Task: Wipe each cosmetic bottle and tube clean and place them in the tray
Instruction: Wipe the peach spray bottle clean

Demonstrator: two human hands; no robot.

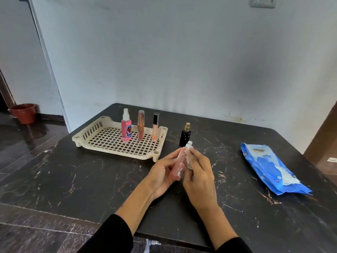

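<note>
We see the slim pink clear-plastic spray bottle with a white cap (179, 164) held tilted above the dark marbled tabletop (91, 179), its cap pointing away from us; the left hand (162, 175) curls its fingers and thumb round the bottle's lower body, while the right hand (197, 172) pinches a white wet wipe (188, 154) against the bottle's upper part near the cap. Just beyond the hands stands a black perfume bottle with a gold sprayer (185, 136), upright on the table beside the cream plastic lattice tray (116, 143); in the tray's far row stand a pink spray bottle with a picture label (126, 131), a rose-gold lipstick tube (141, 127) and a black-capped peach lip-gloss tube (155, 127), all upright. A blue pack of wipes (271, 169) lies well to the right; a terracotta pot (24, 113) sits on the floor at far left.
</note>
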